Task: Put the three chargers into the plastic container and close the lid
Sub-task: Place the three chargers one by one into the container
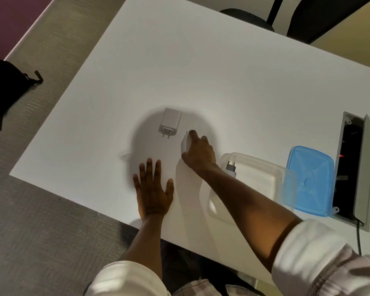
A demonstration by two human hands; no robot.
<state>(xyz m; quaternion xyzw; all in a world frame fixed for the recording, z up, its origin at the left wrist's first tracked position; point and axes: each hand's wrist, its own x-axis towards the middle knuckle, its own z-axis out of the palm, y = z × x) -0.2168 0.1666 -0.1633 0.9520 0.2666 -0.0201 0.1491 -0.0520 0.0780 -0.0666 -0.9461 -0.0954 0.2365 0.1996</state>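
A white charger [169, 122] with two flat pins lies on the white table [222, 82], just beyond my hands. My right hand [198, 151] is closed around a second white charger [184, 143], whose pins stick out at the top. A dark charger [231, 167] with round pins lies inside the clear plastic container [259, 178], which is partly hidden by my right forearm. The blue lid [311, 181] rests to the right of the container. My left hand [153, 190] lies flat on the table with its fingers spread, holding nothing.
An open cable box [355, 167] is set into the table at the right, past the lid. A black bag [4, 86] lies on the floor to the left. A dark chair [308, 16] stands behind the table. The table's near edge runs under my forearms.
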